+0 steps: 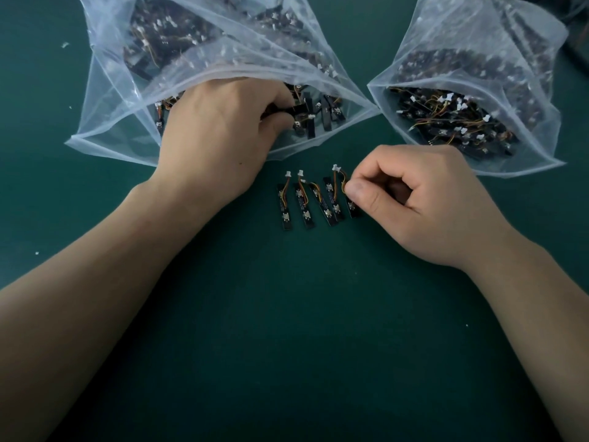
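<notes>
Green table (287, 330) lies under my arms. My right hand (424, 205) pinches the little board (353, 210) at the right end of the row (304, 204) in the middle, pointing up and down like its neighbours. My left hand (220, 122) grips a black board (294, 109) inside the upper left bag (105, 100); a second bag (452, 33) sits upper right

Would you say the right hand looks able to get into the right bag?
Probably yes: the right bag gapes open just beyond the right hand, nothing between, though that hand pinches a board.

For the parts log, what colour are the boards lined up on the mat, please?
The boards are black; head view shows it best.
</notes>
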Available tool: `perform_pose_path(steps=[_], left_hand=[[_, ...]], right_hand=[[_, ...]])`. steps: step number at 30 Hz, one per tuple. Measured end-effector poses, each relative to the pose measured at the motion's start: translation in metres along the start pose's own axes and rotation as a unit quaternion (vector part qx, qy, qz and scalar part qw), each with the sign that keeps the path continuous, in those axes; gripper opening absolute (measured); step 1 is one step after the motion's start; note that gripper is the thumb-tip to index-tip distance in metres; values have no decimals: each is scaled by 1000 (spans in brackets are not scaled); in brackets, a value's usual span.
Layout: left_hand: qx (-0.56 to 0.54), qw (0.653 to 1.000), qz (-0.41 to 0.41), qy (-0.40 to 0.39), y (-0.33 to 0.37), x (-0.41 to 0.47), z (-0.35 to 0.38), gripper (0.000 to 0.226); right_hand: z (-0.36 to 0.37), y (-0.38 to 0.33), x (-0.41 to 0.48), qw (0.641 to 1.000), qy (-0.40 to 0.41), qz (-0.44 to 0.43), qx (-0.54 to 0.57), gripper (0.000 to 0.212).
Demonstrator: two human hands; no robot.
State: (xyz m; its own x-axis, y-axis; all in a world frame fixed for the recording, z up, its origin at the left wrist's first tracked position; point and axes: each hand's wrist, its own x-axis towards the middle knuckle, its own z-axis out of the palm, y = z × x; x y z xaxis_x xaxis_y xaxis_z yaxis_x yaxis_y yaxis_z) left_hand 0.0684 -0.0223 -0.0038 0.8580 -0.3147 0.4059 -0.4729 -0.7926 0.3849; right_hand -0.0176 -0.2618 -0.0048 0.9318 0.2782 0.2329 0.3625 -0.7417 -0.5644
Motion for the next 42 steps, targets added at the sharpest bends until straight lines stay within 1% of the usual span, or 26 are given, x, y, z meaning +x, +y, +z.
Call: perform_pose_path(steps=[4,9,11,14,17,19,21,24,25,27,30,33,35,37,38,40,42], left_hand=[[-33,999,27,11,2,-5,-8,19],[-22,995,78,51,0,-13,-12,22],[-47,993,92,56,0,-16,-14,20],[-101,989,87,58,0,-24,-18,18],[-128,986,86,58,-4,-32,-21,20],[-138,983,112,38,-7,-38,-26,20],[-158,978,136,-3,-10,-45,-33,15],[-197,967,141,-74,-10,-54,-40,7],[-204,963,145,-100,-10,-55,-41,8],[-225,952,153,-144,-10,-55,-42,22],[-269,942,139,-148,-9,-54,-43,36],[-282,947,94,-119,-8,-57,-41,42],[-276,953,54,-113,-7,-58,-38,44],[-268,956,36,-116,-6,-59,-37,47],[-263,957,36,-117,-5,-59,-37,47],[-258,958,43,-120,-2,-60,-38,47],[-259,956,53,-123,0,-61,-39,46]], right_hand=[[0,0,-1,1000,-1,5,-3,21],[-1,-1,-1,1000,2,3,0,21],[-1,-1,-1,1000,1,2,2,21],[-1,-1,0,1000,-1,-1,3,20],[-1,-1,0,1000,-3,0,4,20],[-2,-1,-1,1000,-3,3,7,20],[-2,-2,-1,1000,-3,5,7,19],[-1,-2,-1,1000,1,3,4,19],[-1,-2,-1,1000,3,2,3,19],[-1,-2,-1,1000,8,1,5,19],[-1,-2,-2,1000,15,0,13,18],[-2,-4,-3,1000,27,-16,4,18],[-3,-12,-5,997,54,-48,-14,20],[2,-26,-7,993,71,-94,-28,21],[6,-34,-9,991,59,-119,-31,21],[16,-48,-11,987,1,-153,-37,23],[23,-55,-12,984,-56,-160,-52,31]])
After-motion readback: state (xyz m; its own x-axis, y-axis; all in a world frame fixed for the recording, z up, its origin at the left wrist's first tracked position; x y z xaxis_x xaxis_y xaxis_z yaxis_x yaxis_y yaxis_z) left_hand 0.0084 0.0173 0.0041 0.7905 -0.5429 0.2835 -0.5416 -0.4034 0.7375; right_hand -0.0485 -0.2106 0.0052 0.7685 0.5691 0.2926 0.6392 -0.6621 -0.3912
